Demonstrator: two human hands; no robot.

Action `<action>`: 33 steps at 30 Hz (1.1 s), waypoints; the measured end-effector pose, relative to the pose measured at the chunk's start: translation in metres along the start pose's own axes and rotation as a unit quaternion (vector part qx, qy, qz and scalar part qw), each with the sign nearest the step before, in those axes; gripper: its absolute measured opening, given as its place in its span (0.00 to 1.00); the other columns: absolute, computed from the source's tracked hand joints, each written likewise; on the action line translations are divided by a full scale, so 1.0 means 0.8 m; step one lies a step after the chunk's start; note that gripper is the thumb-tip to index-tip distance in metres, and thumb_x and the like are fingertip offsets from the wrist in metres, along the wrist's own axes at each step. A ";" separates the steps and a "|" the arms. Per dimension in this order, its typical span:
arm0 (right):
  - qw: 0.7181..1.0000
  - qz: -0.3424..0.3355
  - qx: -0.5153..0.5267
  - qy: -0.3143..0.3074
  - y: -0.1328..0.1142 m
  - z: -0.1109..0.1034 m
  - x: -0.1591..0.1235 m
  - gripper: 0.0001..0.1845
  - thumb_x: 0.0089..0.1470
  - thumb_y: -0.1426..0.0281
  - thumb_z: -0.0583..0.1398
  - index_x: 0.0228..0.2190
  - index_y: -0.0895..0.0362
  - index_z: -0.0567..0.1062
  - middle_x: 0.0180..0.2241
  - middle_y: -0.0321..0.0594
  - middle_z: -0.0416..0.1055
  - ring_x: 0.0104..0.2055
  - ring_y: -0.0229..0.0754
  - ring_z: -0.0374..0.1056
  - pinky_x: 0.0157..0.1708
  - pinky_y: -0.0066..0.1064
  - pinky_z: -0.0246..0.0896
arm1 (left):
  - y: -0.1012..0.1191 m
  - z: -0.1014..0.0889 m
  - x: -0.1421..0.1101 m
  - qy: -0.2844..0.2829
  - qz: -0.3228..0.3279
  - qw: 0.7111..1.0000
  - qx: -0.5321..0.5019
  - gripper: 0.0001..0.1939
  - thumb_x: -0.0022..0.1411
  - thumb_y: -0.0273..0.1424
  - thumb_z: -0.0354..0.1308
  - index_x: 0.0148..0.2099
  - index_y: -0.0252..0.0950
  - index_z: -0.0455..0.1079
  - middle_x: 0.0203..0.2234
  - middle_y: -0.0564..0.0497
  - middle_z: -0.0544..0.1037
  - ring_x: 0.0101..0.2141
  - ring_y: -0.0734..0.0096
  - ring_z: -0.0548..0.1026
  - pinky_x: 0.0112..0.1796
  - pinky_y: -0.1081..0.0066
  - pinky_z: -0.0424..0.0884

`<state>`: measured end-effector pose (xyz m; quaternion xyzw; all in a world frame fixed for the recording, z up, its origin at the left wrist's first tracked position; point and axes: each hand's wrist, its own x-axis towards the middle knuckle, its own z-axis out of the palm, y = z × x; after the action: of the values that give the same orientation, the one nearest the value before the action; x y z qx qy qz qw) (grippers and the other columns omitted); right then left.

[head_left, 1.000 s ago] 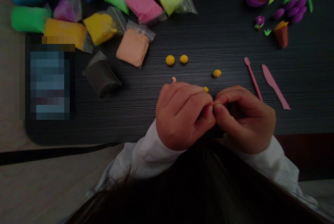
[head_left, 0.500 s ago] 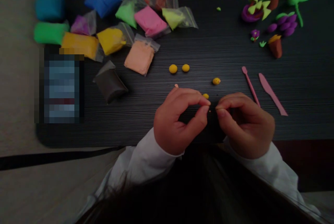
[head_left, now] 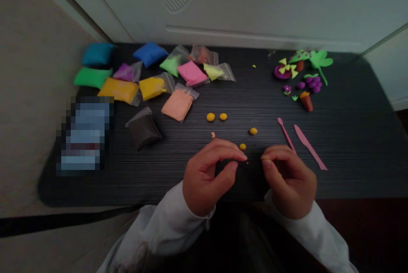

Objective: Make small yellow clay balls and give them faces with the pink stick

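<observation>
My left hand hovers low over the front of the dark table, finger and thumb curled towards a pinch. My right hand mirrors it a little to the right, fingertips pressed together. Whatever either pinch holds is too small to make out. A tiny orange speck lies on the table between the fingertips. Small yellow clay balls lie just beyond: one by my left fingertips, one further back, and a pair behind that. A small pink clay scrap sits near my left knuckles.
Two pink plastic modelling tools lie right of my right hand. Several bags of coloured clay crowd the back left, with a dark brown one nearest. Finished clay flowers and grapes stand at the back right. A blurred-out flat object lies on the left.
My fingertips were pressed together a second ago and have pulled apart, leaving a gap between the hands. The view has tilted up, showing the table's far edge and the wall.
</observation>
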<state>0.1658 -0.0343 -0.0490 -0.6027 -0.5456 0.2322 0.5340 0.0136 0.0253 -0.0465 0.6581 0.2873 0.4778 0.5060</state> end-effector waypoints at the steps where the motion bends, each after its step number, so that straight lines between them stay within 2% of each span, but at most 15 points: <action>1: 1.000 -0.009 -0.003 0.019 0.003 -0.002 0.000 0.08 0.46 0.79 0.57 0.28 0.55 0.70 0.27 0.35 0.66 0.30 0.37 0.62 0.28 0.31 0.58 | 0.000 0.000 0.001 0.000 0.000 1.000 -0.019 0.11 0.52 0.18 0.52 0.34 0.37 0.72 0.27 0.50 0.74 0.32 0.69 0.72 0.35 0.67 0.70; 3: 0.998 -0.019 -0.040 0.046 0.011 -0.009 0.000 0.06 0.47 0.78 0.57 0.28 0.55 0.69 0.27 0.36 0.66 0.30 0.37 0.63 0.28 0.31 0.59 | 0.001 -0.001 0.002 0.004 -0.001 0.998 -0.058 0.10 0.51 0.18 0.52 0.31 0.36 0.72 0.24 0.50 0.73 0.30 0.70 0.71 0.32 0.68 0.69; 5: 0.993 -0.015 -0.108 0.049 0.018 -0.017 0.001 0.04 0.49 0.75 0.56 0.29 0.55 0.68 0.28 0.36 0.66 0.31 0.37 0.63 0.29 0.32 0.60 | 0.002 -0.001 0.001 0.005 -0.044 0.996 -0.079 0.10 0.52 0.18 0.52 0.30 0.36 0.72 0.25 0.50 0.73 0.30 0.70 0.71 0.34 0.67 0.68; 9: 0.978 -0.002 -0.209 0.004 0.025 -0.025 0.007 0.02 0.48 0.73 0.58 0.28 0.55 0.69 0.27 0.36 0.68 0.30 0.38 0.63 0.32 0.34 0.58 | 0.003 -0.001 -0.001 0.002 -0.077 0.989 -0.127 0.10 0.52 0.18 0.54 0.31 0.36 0.73 0.25 0.49 0.73 0.31 0.70 0.70 0.35 0.68 0.67; 14: 0.954 -0.006 -0.294 -0.050 0.028 -0.017 0.014 0.01 0.48 0.73 0.58 0.27 0.55 0.70 0.27 0.35 0.71 0.31 0.39 0.64 0.35 0.36 0.53 | 0.002 -0.001 0.001 0.004 -0.123 0.974 -0.190 0.09 0.51 0.20 0.57 0.30 0.37 0.75 0.24 0.50 0.73 0.31 0.70 0.70 0.35 0.69 0.66; 20: 0.939 -0.026 -0.338 -0.063 0.033 -0.009 0.014 0.03 0.50 0.73 0.57 0.30 0.55 0.72 0.30 0.36 0.72 0.35 0.41 0.66 0.37 0.37 0.52 | -0.002 -0.001 0.001 0.030 -0.221 0.944 -0.244 0.06 0.51 0.24 0.59 0.29 0.38 0.76 0.26 0.51 0.74 0.32 0.73 0.70 0.36 0.73 0.64; 23: 0.937 -0.036 -0.341 -0.060 0.035 -0.009 0.013 0.05 0.51 0.73 0.57 0.32 0.54 0.72 0.31 0.36 0.72 0.36 0.41 0.66 0.37 0.36 0.52 | 0.003 0.000 0.003 0.058 -0.303 0.904 -0.296 0.04 0.51 0.25 0.60 0.27 0.34 0.76 0.26 0.51 0.73 0.29 0.77 0.68 0.33 0.76 0.63; 26: 0.938 -0.038 -0.340 -0.059 0.036 -0.009 0.012 0.05 0.51 0.73 0.56 0.32 0.54 0.72 0.32 0.35 0.72 0.36 0.40 0.66 0.37 0.36 0.53 | 0.016 0.002 0.004 0.080 -0.373 0.833 -0.400 0.04 0.51 0.27 0.60 0.28 0.32 0.75 0.24 0.50 0.72 0.26 0.78 0.66 0.30 0.76 0.63; 29: 0.940 -0.038 -0.335 -0.055 0.038 -0.011 0.011 0.05 0.51 0.72 0.56 0.32 0.54 0.72 0.32 0.35 0.73 0.36 0.40 0.66 0.37 0.36 0.53 | 0.028 0.005 0.002 0.069 -0.395 0.771 -0.494 0.04 0.52 0.26 0.59 0.29 0.30 0.74 0.23 0.50 0.71 0.26 0.78 0.66 0.28 0.76 0.63; 33: 0.942 -0.042 -0.328 -0.051 0.041 -0.014 0.010 0.04 0.51 0.71 0.57 0.32 0.54 0.71 0.31 0.35 0.73 0.36 0.40 0.66 0.37 0.36 0.54 | 0.036 0.010 -0.003 0.051 -0.398 0.729 -0.554 0.06 0.54 0.25 0.56 0.29 0.29 0.74 0.24 0.50 0.71 0.26 0.78 0.65 0.26 0.76 0.60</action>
<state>0.1909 -0.0259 -0.0722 -0.7082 -0.6430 0.0485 0.2876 0.0167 0.0107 -0.0208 0.0609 0.2325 0.3395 0.9094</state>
